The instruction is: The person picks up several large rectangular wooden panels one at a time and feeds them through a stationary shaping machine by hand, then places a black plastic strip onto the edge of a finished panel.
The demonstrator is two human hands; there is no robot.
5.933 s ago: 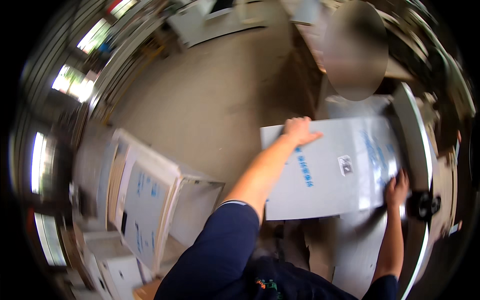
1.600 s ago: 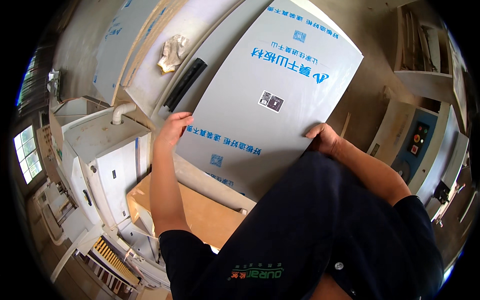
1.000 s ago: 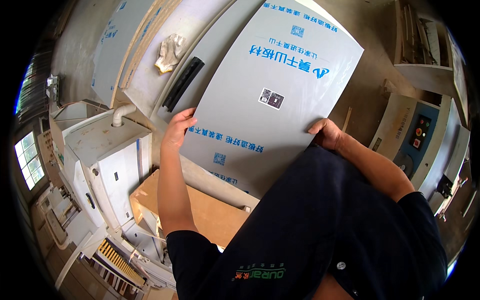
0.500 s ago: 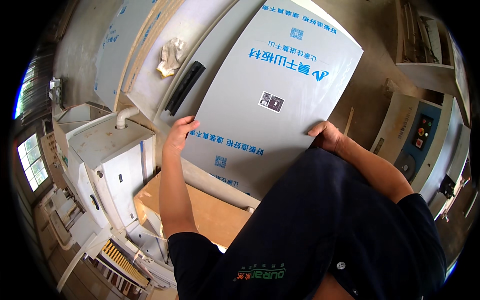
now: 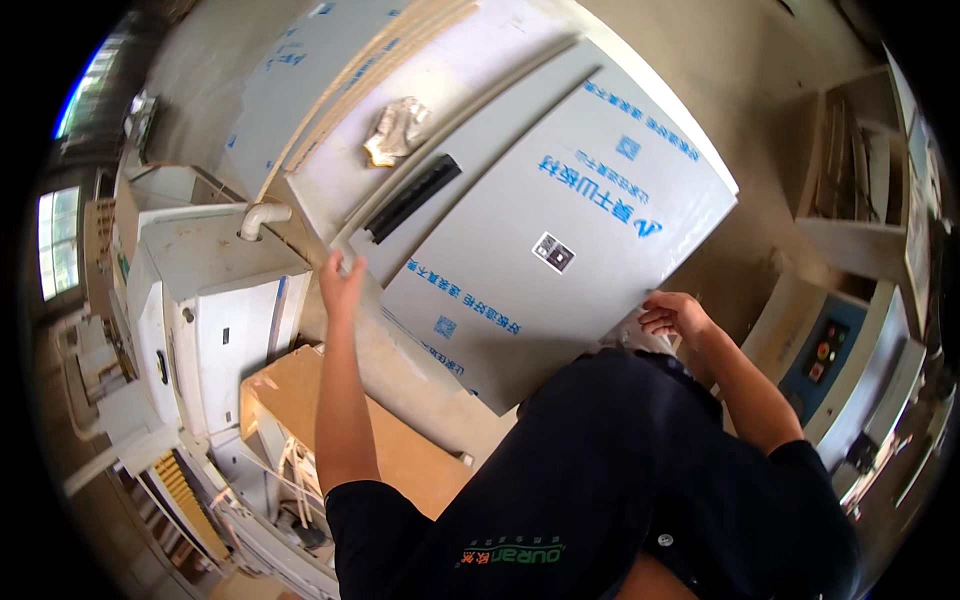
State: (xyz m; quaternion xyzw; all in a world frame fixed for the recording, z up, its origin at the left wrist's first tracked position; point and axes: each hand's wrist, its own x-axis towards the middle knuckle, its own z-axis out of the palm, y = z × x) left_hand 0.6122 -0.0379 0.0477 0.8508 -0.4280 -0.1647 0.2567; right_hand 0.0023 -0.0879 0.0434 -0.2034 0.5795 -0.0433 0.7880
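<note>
Your right hand point(image 5: 672, 312) pinches the near edge of the grey panel point(image 5: 560, 240) lying flat on the counter point(image 5: 470, 170), while your left hand point(image 5: 342, 282) hovers open beside its left corner. The panel looks broad, stiff, slick-filmed and probably heavy, so take opposite edges. Blue print bands and a small square black-and-white label mark its face; a crumpled rag point(image 5: 395, 130) lies beyond.
</note>
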